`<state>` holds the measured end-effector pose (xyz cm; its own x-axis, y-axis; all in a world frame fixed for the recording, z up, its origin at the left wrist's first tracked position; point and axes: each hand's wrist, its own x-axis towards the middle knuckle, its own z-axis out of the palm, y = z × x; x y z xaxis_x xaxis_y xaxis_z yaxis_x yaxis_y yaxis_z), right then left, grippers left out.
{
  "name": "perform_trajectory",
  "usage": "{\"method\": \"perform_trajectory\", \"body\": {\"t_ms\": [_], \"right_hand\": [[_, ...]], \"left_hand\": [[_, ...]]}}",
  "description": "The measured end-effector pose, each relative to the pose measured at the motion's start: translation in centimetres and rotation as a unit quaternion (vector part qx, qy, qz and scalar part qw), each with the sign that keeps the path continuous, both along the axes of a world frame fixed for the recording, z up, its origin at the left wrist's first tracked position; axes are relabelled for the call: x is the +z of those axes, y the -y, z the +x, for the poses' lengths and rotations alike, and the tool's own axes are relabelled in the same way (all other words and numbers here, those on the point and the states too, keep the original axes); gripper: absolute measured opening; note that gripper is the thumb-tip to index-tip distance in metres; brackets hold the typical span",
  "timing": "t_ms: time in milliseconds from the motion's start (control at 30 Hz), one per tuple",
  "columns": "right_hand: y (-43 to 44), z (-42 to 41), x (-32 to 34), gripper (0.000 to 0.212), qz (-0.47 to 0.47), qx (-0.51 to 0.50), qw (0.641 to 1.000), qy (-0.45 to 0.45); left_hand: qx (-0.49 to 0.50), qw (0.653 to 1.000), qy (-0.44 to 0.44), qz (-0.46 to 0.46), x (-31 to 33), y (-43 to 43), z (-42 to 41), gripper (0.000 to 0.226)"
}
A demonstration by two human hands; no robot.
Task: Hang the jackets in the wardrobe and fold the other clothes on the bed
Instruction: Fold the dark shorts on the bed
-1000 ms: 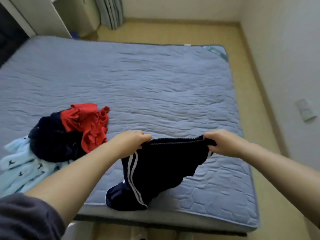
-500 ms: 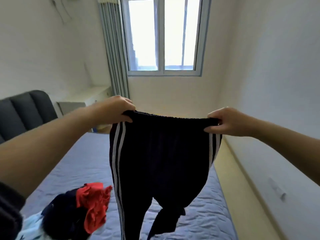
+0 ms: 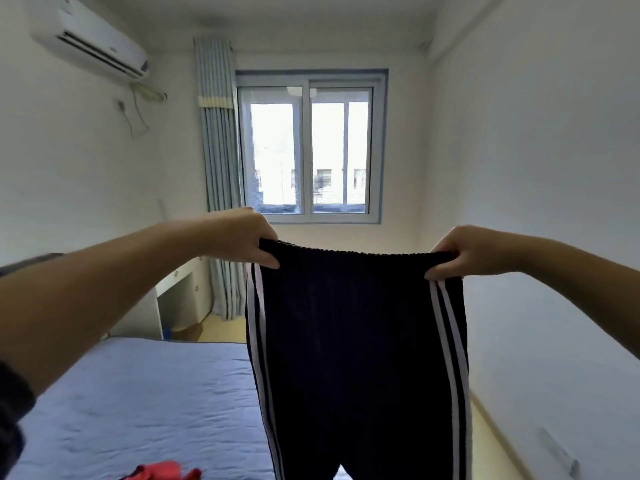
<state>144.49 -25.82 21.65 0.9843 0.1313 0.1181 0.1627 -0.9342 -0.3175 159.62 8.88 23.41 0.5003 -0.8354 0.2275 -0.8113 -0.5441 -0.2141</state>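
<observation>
Head view: left hand and right hand are gripping the track pants by the waistband, not yet folded; red garment is waiting on bed.

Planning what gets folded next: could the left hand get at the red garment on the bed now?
Probably not yet: the left hand grips the dark trousers at the waist, held up with the right hand. Nothing blocks the way down to the red garment, but it must let go first.
</observation>
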Motion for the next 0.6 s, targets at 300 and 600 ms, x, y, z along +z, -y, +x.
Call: {"method": "perform_trajectory", "body": {"t_ms": [300, 600], "right_hand": [[-1.2, 0.7, 1.8, 0.019, 0.131, 0.033, 0.968, 0.210], [-3.2, 1.5, 3.6, 0.040, 0.180, -0.005, 0.982, -0.055]], "left_hand": [[-0.051, 0.985, 0.022, -0.166, 2.2, -1.0, 1.2, 0.032], [0.026, 0.974, -0.208, -0.090, 3.7, -2.2, 2.4, 0.036]]}}
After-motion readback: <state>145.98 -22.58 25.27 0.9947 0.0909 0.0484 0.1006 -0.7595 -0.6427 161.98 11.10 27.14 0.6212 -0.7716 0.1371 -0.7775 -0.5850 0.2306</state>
